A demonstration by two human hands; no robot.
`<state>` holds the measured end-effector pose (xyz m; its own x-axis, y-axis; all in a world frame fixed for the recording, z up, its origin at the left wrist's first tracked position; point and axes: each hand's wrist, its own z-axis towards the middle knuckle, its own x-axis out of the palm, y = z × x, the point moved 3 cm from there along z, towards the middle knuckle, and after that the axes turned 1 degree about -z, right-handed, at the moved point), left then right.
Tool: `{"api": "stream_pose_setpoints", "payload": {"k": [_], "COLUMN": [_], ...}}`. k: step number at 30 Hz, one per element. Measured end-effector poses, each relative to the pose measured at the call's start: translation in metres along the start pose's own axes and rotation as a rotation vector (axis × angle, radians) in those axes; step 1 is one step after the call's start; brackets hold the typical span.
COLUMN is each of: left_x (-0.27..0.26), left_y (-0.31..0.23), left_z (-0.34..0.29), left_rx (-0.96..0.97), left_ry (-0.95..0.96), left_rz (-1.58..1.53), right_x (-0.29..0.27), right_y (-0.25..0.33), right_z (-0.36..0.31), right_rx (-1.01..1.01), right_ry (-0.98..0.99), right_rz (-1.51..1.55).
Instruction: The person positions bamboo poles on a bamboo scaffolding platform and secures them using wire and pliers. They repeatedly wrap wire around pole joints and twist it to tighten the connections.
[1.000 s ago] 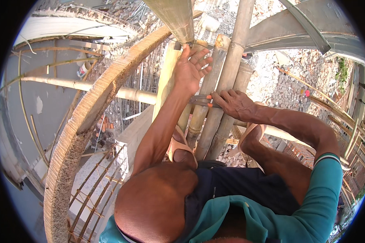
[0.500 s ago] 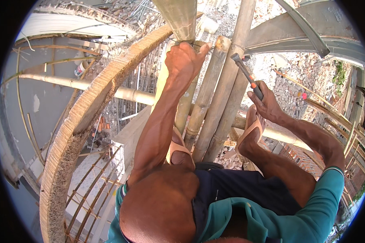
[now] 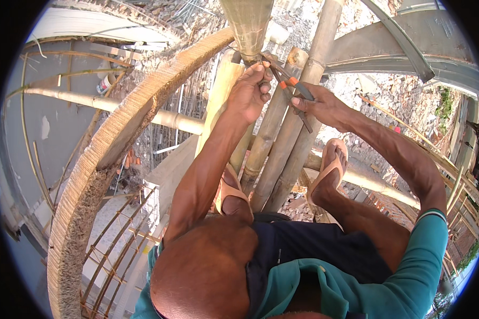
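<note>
My right hand (image 3: 324, 108) grips a pair of pincers (image 3: 289, 82) with dark handles and orange bands. The handles are spread, and the jaws point at the foot of a thick upright bamboo pole (image 3: 247, 26). Beside the jaws, my left hand (image 3: 249, 94) has its fingers curled and the thumb pressed to a finger; what they pinch, if anything, is too small to make out. Thin dark wire (image 3: 233, 49) shows at the pole's foot. Several bamboo poles (image 3: 275, 125) lie side by side below my hands.
A rough-edged curved board (image 3: 123, 125) arcs along my left. My sandalled feet (image 3: 329, 173) rest near a crosswise bamboo pole (image 3: 375, 183). Rubble (image 3: 351, 98) lies far below. Grey curved sheeting (image 3: 380, 48) stands at the far right, and tied rods (image 3: 109, 255) at lower left.
My right hand has brought the pincers leftward to the pole's foot, and their handles have spread. My left hand has let go of the pole's foot and turned, its fingers now curled near the jaws.
</note>
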<state>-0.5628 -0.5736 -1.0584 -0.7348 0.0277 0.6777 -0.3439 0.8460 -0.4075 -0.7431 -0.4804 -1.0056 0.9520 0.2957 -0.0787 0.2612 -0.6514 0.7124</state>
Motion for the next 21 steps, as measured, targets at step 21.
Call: {"api": "stream_pose_setpoints", "payload": {"k": [21], "left_x": [0.070], "left_y": [0.013], "left_z": [0.023], "left_rx": [0.018], "left_ry": [-0.159], "left_rz": [-0.261], "right_x": [0.001], "right_y": [0.024], "right_z": [-0.029], "right_rx": [-0.171], "right_ry": [-0.446], "right_rz": [-0.811]}}
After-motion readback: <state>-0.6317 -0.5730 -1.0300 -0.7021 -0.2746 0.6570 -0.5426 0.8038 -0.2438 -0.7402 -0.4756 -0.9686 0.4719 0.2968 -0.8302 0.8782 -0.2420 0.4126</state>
